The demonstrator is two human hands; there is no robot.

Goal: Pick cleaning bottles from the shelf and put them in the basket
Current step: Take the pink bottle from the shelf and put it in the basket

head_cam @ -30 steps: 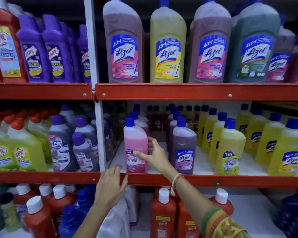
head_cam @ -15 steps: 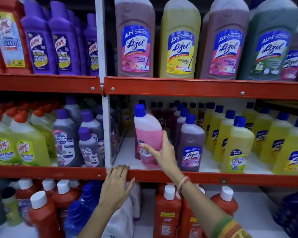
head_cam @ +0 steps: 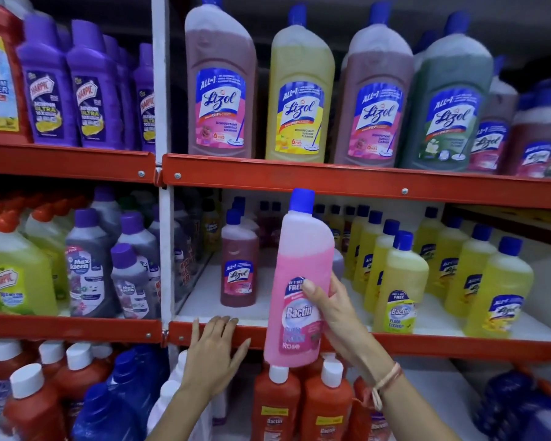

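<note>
My right hand grips a pink Bactin bottle with a blue cap, held upright and slightly tilted in front of the middle shelf's red edge, clear of the shelf board. My left hand rests flat, fingers spread, on that same red edge further left and holds nothing. A brownish Lizol bottle stands alone on the white shelf board behind. No basket is in view.
Yellow bottles crowd the middle shelf to the right. Large Lizol bottles line the shelf above, purple Harpic bottles at upper left. Orange bottles with white caps stand below the held bottle. A white upright divides the bays.
My right hand has lifted the pink bottle off the middle shelf and drawn it out toward me, past the red edge. The left hand stays on the shelf edge.
</note>
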